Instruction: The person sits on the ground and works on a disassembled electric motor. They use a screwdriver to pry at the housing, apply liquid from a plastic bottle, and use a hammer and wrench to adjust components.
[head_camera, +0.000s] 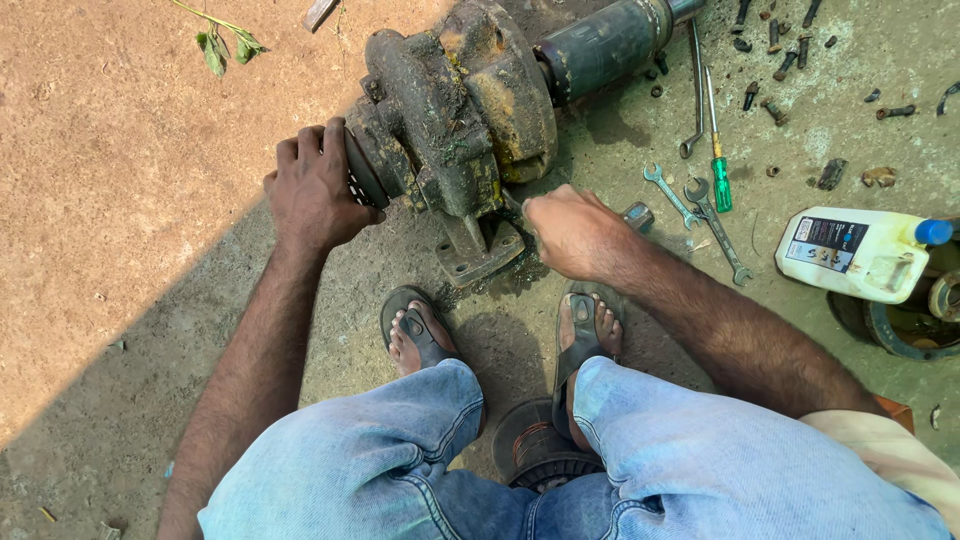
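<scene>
1. Knees (520, 460) in faded jeans fill the foreground; sandalled feet (500, 335) are planted just short of the pump (450, 120), which lies on the ground between the hands.
2. Left hand (315, 185): fingers are curled over the pump's dark end cover (362, 170), which is gripped at its rim.
3. Right hand (570, 230): closed at the pump's base by the foot flange (478, 255); what is held, if anything, cannot be told (the fingers hide it).
4. Technique, as a judgement: the casing is best steadied with the left hand while the right works, with both feet kept braced and fingers kept clear of the flange edge.
5. Spanners (700, 205) and a green-handled screwdriver (718, 150) lie to the right, near scattered rusty bolts (775, 60).
6. White jug (855, 255): flat on its side at far right, rectangular, blue-capped, with a dark label panel on its upper face.
</scene>
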